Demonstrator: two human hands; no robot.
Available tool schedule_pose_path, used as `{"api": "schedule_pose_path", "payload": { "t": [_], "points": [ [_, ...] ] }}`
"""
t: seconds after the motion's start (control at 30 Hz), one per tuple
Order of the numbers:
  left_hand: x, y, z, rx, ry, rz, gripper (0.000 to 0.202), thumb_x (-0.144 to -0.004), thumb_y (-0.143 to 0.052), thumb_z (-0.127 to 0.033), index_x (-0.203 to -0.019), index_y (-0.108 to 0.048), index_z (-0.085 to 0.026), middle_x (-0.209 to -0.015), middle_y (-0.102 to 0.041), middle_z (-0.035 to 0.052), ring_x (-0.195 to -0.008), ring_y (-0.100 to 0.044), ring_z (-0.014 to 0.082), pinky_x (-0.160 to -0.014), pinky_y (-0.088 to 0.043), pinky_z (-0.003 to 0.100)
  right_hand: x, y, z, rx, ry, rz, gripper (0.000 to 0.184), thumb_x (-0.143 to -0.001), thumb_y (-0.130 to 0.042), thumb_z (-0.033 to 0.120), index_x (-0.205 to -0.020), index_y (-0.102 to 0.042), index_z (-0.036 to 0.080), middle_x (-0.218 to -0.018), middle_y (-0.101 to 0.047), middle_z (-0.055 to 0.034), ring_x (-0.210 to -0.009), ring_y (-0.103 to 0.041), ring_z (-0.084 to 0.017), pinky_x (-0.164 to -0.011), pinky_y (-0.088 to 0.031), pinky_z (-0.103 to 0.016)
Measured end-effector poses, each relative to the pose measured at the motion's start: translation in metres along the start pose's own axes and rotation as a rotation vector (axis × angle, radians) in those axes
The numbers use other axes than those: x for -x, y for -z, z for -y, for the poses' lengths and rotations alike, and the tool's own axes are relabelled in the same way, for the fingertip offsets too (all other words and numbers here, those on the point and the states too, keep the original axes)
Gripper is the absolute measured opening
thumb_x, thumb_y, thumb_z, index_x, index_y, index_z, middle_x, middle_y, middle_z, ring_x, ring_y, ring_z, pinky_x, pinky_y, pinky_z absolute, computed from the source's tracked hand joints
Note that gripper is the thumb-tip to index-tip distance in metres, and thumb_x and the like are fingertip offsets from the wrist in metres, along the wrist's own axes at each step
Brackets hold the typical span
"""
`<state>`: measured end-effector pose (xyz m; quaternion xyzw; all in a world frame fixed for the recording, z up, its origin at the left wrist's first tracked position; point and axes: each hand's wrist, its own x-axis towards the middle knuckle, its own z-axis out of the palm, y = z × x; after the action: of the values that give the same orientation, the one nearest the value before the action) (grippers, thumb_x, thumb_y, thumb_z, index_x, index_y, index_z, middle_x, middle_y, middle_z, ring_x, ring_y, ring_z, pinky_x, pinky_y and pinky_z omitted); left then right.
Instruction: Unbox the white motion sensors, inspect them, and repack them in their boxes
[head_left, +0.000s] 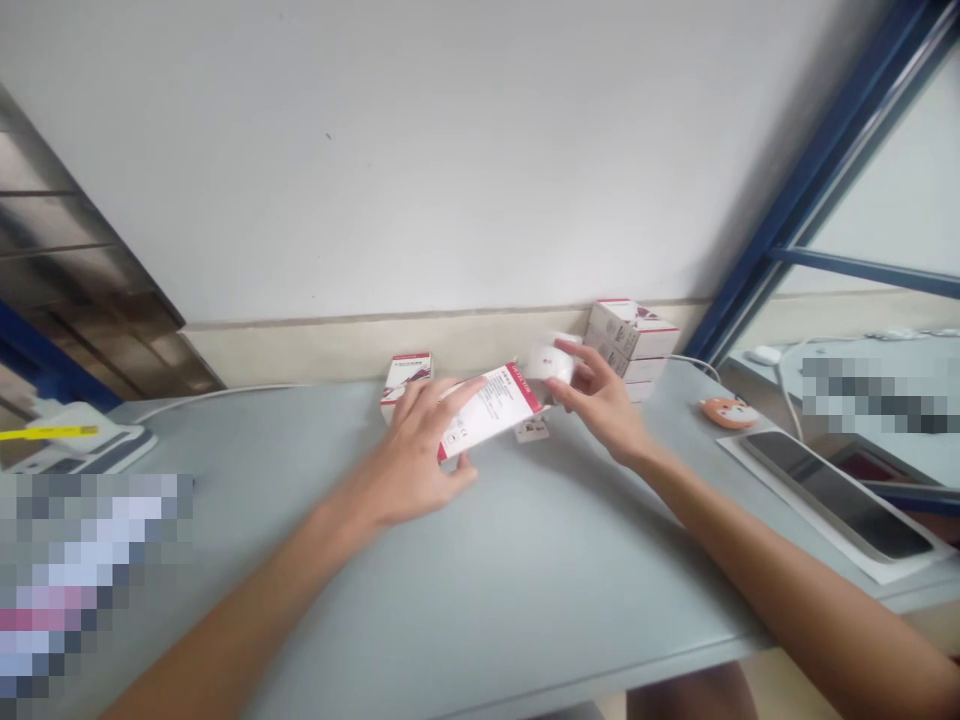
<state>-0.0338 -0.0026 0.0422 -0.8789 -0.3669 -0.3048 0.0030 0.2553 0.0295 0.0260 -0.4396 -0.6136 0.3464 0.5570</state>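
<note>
The left hand (411, 452) is laid over a white and red box (491, 412), and the box is gripped between the spread fingers on top and the thumb at its near edge. The right hand (600, 398) is held just beside that box. A small white round thing (551, 362) is pinched by its thumb and fingers, but the thing is too blurred to be named. A small card (531, 430) is left lying on the grey table (570, 600) just below the two hands. Further back, one more box (405, 385) is stood near the wall (420, 150), and a stack of boxes (631, 350) is piled up against it. An orange round thing (727, 412) is placed to the right, near a dark tablet (836, 495)
</note>
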Motion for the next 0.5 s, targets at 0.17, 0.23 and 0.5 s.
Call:
{"api": "schedule_pose_path", "payload": {
  "t": [0.17,0.23,0.5],
  "points": [
    [0.001,-0.003,0.005,-0.014,-0.170,-0.045,0.083,-0.087,-0.065,-0.010,-0.158,-0.034,-0.040,-0.152,-0.049,0.0112,-0.139,-0.047,0.0350,-0.118,-0.042,0.061,0.003,-0.002,-0.006,-0.106,0.003,0.080,0.065,-0.084,-0.087,0.051,-0.137,-0.057,0.029,-0.118,-0.076,-0.0074,-0.103,-0.073,-0.025,-0.090,-0.061,-0.044],
    [0.002,-0.006,0.004,-0.002,-0.176,-0.086,0.081,-0.086,-0.066,-0.011,-0.156,-0.036,-0.039,-0.150,-0.049,0.0119,-0.138,-0.048,0.0350,-0.117,-0.043,0.061,0.006,-0.006,-0.006,-0.158,0.012,0.102,0.062,-0.086,-0.086,0.051,-0.135,-0.053,0.030,-0.121,-0.076,-0.0080,-0.107,-0.074,-0.025,-0.091,-0.061,-0.044],
    [0.005,-0.020,0.001,0.053,-0.148,-0.197,0.078,-0.082,-0.070,-0.010,-0.151,-0.042,-0.035,-0.148,-0.049,0.0133,-0.139,-0.050,0.0358,-0.119,-0.042,0.062,0.014,-0.016,-0.004,-0.286,0.047,0.148,0.055,-0.096,-0.074,0.057,-0.138,-0.049,0.033,-0.135,-0.071,-0.0087,-0.117,-0.072,-0.024,-0.103,-0.059,-0.047]
  ]
}}
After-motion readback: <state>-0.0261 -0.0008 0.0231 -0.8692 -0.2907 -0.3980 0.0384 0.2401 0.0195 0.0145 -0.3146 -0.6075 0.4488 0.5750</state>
